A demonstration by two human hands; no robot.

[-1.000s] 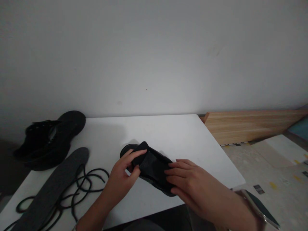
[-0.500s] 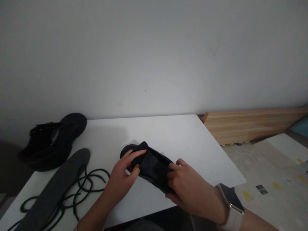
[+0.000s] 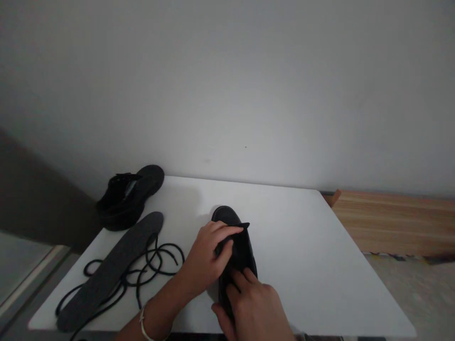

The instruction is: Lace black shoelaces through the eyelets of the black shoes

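Since the earlier picture, both hands turned the black low shoe toe-away on the white rectangular table. Left hand pinches its tongue; right hand clasps the heel. Left of the grip lie a dark grey flat insole and black loose laces.

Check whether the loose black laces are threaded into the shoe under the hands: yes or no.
No: the laces lie loose on the table across the insole, apart from the shoe that both hands grip.

Shoe mid-table, insole and laces left, second shoe behind them
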